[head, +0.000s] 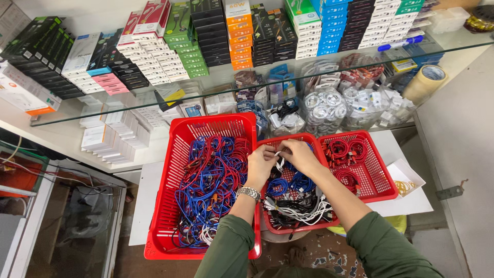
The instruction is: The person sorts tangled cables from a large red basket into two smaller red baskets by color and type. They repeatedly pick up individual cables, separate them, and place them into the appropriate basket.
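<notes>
The person's left hand and right hand meet over the far edge of the middle basket, fingertips together. Between them they pinch a small white cable; the fingers of both hands are closed on it, the left from the left side and the right from above. A metal watch sits on the left wrist, and both arms wear green sleeves.

The middle basket is red and holds coiled blue, black and white cables. To its left stands a larger red basket, touching it, filled with a tangle of blue and red cables. To its right a third red basket holds coiled red cables. Just right of that, a small white box holds rubber bands.

All three baskets rest on a white table. Beyond them a glass shelf carries stacked boxes in many colours; under it lie bags of coiled white cables. A roll of tape sits at the far right.
</notes>
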